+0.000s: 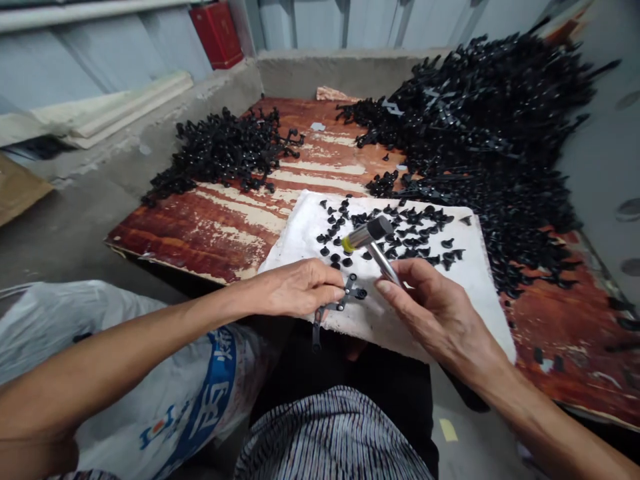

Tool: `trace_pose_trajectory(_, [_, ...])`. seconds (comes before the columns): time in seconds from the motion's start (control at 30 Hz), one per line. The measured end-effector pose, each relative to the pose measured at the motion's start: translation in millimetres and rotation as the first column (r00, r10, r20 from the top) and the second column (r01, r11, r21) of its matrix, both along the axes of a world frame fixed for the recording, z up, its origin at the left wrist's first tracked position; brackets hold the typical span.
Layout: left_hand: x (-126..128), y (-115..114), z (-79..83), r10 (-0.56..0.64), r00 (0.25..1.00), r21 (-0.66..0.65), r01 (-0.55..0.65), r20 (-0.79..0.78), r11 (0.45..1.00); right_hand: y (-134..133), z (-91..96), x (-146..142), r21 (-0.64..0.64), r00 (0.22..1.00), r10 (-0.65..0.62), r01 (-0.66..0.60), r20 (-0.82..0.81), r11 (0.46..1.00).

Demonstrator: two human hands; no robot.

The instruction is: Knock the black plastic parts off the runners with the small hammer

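My left hand (305,288) is closed, its thumb and fingers pinching a black jointed plastic bracket (341,307) at the front edge of a white cloth-like sheet (480,293). One arm of the bracket hangs down past that edge. In my right hand (435,307) is a small mallet (373,232) with a metal shaft, a black face and a yellow face. Its head is above the sheet, apart from the bracket. Several small black plastic parts (415,230) lie scattered on the sheet just beyond the mallet.
A large heap of black parts (490,127) covers the right and back of the worn red-brown board (250,220). A smaller black pile (225,150) lies at back left. Beside my left arm stands a white plastic sack (130,347). A red box (217,33) sits by the wall.
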State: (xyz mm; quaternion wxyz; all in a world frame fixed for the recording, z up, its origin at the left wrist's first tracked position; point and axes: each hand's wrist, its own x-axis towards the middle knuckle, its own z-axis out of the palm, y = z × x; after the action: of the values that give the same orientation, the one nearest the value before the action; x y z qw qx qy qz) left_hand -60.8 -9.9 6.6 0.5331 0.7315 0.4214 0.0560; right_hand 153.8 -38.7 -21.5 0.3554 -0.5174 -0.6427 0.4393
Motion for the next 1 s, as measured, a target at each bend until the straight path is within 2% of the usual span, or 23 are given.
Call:
trace_pose_trajectory(0.17, [10,-10,6.8,-0.065,0.997,0.113,0.070,-0.045,0.991,12,-4.2,-13,-0.047,0.982,0.122,-0.130,-0.145,0.990])
trace_pose_trajectory(0.23, [8,-13,2.7,0.040,0.998,0.114,-0.035,-0.042,0.993,12,-2.5,-16,-0.059,0.979,0.118,-0.130,-0.166,0.990])
trace_pose_trajectory(0.3, [3,-17,-3.5,0.230,0.973,0.056,-0.231,0.008,0.971,11,0.4,-16,-0.107,0.978,0.078,-0.100,-0.194,0.989])
trace_pose_trajectory(0.37, [-3,-20,-9.4,0.443,0.891,-0.062,-0.439,0.100,0.896,10,3.3,-16,-0.200,0.975,0.005,-0.051,-0.224,0.979])
trace_pose_trajectory(0.47, [-6,-27,-14.5,0.702,0.680,-0.348,-0.619,0.210,0.704,10,6.0,-19,-0.304,0.963,-0.091,0.010,-0.252,0.953])
trace_pose_trajectory(0.53, [-3,-32,-15.8,0.797,0.551,-0.528,-0.613,0.247,0.588,10,6.9,-22,-0.332,0.952,-0.132,0.035,-0.276,0.943])
trace_pose_trajectory(0.6, [2,-35,-16.6,0.830,0.491,-0.631,-0.562,0.265,0.534,9,7.4,-28,-0.354,0.940,-0.158,0.043,-0.303,0.934])
trace_pose_trajectory(0.7, [9,-35,-17.4,0.834,0.481,-0.647,-0.551,0.272,0.528,7,6.4,-34,-0.364,0.940,-0.135,0.013,-0.314,0.931])
trace_pose_trajectory(0.8, [9,-28,-16.0,0.839,0.483,-0.576,-0.622,0.251,0.530,5,2.7,-32,-0.350,0.960,-0.095,-0.004,-0.265,0.937])
trace_pose_trajectory(1.0, [0,-6,-10.8,0.849,0.519,-0.491,-0.716,0.101,0.496,0,-7.1,-4,-0.179,0.990,-0.099,0.080,-0.104,0.981])
